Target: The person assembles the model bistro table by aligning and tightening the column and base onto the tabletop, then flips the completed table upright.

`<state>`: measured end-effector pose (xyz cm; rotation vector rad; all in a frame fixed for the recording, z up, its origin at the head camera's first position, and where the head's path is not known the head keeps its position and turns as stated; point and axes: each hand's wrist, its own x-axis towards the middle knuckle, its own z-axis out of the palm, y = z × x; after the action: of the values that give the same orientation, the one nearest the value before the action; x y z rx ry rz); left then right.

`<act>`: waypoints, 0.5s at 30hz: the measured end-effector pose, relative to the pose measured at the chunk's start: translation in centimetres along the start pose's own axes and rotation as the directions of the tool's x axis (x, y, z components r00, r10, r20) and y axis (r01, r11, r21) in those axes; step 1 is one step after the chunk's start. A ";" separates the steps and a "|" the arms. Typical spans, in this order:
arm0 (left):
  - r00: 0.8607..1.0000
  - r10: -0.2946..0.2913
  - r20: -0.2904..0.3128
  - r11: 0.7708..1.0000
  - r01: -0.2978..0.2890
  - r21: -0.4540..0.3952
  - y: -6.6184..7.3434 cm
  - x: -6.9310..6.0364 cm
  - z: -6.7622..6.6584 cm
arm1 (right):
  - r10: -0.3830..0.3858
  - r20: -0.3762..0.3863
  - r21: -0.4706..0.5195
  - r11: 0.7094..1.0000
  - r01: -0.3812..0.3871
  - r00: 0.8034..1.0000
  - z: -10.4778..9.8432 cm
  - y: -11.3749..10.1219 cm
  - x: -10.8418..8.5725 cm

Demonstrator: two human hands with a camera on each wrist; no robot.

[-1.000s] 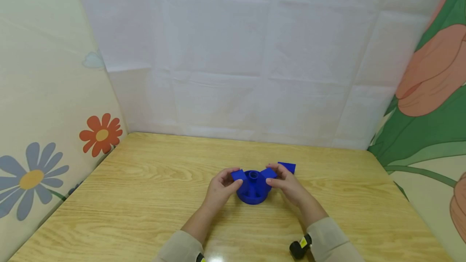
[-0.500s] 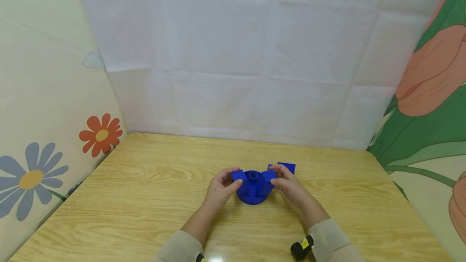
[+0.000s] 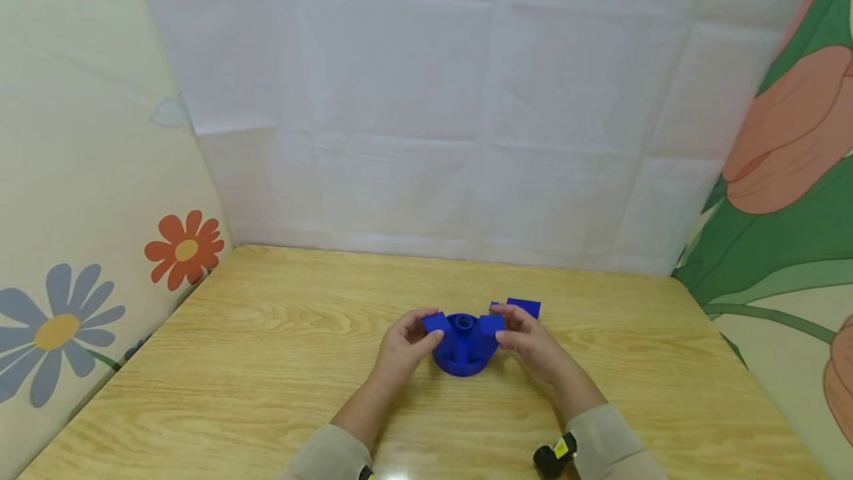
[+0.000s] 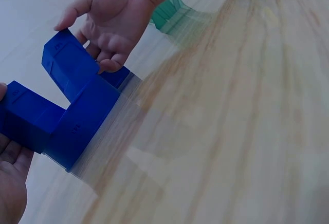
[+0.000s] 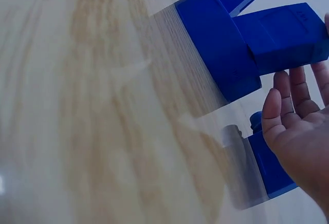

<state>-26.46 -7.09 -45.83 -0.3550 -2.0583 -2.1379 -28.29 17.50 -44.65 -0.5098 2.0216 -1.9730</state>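
A blue round base (image 3: 461, 368) stands on the table, with a hollow post (image 3: 464, 324) at its centre. Two blue angular blocks rise from it, leaning outward. My left hand (image 3: 398, 349) pinches the left block (image 3: 436, 322) between thumb and fingers. At the other side, my right hand (image 3: 538, 347) holds the right block (image 3: 492, 326), thumb on the near face and fingers behind. The left wrist view shows the right block (image 4: 69, 64) seated against the base wall (image 4: 85, 126). How the blocks join the base inside is hidden.
Another blue block (image 3: 525, 307) lies on the table behind my right hand; a rounded knob (image 5: 255, 121) at its end shows in the right wrist view. White cloth (image 3: 426, 110) hangs along the table's far edge. Flowered cloths flank both sides.
The right block has turned and shifted slightly in the base, and my right hand moved a little rightward with it. The loose block's small end now shows. My left hand has stayed put.
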 end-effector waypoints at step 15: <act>1.000 -0.014 0.000 1.000 0.014 0.000 0.0 0.0 0.0 | 0.000 0.086 -0.065 0.998 0.005 0.996 -0.1 0.2 -0.1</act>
<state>-26.50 -7.11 -45.85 -0.3412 -2.0670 -2.1453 -28.26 17.59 -44.87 -0.6016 2.0388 -1.8584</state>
